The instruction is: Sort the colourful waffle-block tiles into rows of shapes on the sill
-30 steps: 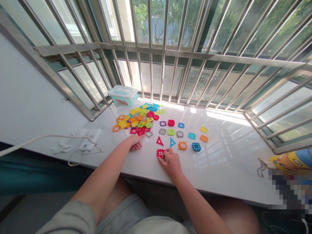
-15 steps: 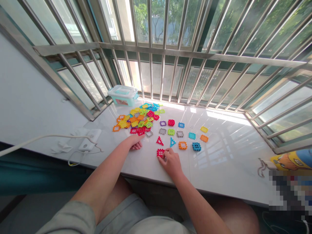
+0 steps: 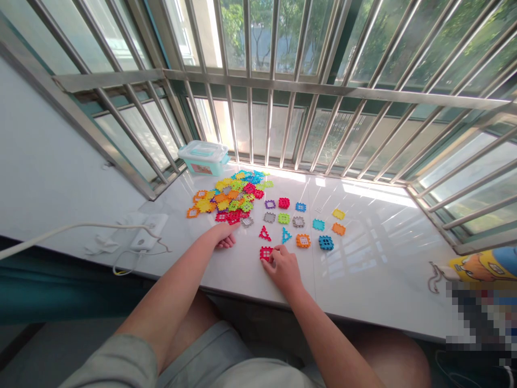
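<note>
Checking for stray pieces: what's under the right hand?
The right hand partly covers a red square, whose left side shows. The rest of it, and anything else underneath, is hidden.

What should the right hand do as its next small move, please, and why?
Probably the right hand should release the red square piece: it seems to lie flat on the white surface, in front of the red triangle and apart from the mixed pile.
</note>
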### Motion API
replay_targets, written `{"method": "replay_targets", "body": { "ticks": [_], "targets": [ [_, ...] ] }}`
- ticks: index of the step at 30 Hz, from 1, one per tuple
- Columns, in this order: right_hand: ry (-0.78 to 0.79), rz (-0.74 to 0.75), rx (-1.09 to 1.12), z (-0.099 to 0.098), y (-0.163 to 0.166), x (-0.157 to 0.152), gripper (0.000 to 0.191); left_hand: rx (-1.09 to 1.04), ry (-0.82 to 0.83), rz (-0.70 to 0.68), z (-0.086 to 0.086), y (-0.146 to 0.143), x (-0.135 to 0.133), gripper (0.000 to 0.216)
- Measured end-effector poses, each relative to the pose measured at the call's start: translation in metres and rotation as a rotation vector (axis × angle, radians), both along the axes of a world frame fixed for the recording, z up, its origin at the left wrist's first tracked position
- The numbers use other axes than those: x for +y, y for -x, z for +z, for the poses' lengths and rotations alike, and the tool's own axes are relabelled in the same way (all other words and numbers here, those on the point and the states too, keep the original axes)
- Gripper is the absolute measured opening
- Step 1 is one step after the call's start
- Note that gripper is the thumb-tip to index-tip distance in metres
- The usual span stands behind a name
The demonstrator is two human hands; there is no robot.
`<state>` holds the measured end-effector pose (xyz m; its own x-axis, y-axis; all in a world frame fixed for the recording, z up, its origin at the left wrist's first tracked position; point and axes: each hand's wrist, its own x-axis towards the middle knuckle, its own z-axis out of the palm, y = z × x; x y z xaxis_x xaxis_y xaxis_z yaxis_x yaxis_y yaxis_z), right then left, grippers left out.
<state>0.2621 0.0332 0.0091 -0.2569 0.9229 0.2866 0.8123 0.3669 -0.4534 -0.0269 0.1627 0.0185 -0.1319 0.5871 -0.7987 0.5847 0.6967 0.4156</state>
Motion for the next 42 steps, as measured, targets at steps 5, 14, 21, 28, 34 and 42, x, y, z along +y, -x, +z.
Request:
{"method": "replay_targets", "body": {
  "ticks": [5,14,21,28,34,42],
  "targets": [
    [0.010,0.004,0.011,0.0002,0.0000,0.0000,0.026,0.003,0.006,0.004,-0.0010,0.0001,0.0002,0.087],
    [0.011,0.006,0.023,-0.0030,-0.0004,0.0006,0.026,0.009,0.009,-0.010,-0.0018,0.0016,0.0007,0.089],
    [0.009,0.007,0.028,-0.0023,-0.0004,0.0012,0.027,0.009,0.008,-0.005,-0.0052,0.0030,0.0021,0.089],
    [0.015,0.006,0.030,-0.0011,-0.0009,0.0003,0.026,0.004,0.011,-0.009,-0.0042,0.0023,0.0019,0.090],
    [0.001,0.006,0.014,-0.0012,-0.0003,0.0005,0.026,-0.007,0.006,-0.005,-0.0033,0.0015,0.0009,0.089],
    [0.001,0.004,0.012,-0.0010,-0.0001,0.0006,0.027,0.011,0.000,-0.012,0.0012,0.0002,-0.0008,0.087]
  ]
}}
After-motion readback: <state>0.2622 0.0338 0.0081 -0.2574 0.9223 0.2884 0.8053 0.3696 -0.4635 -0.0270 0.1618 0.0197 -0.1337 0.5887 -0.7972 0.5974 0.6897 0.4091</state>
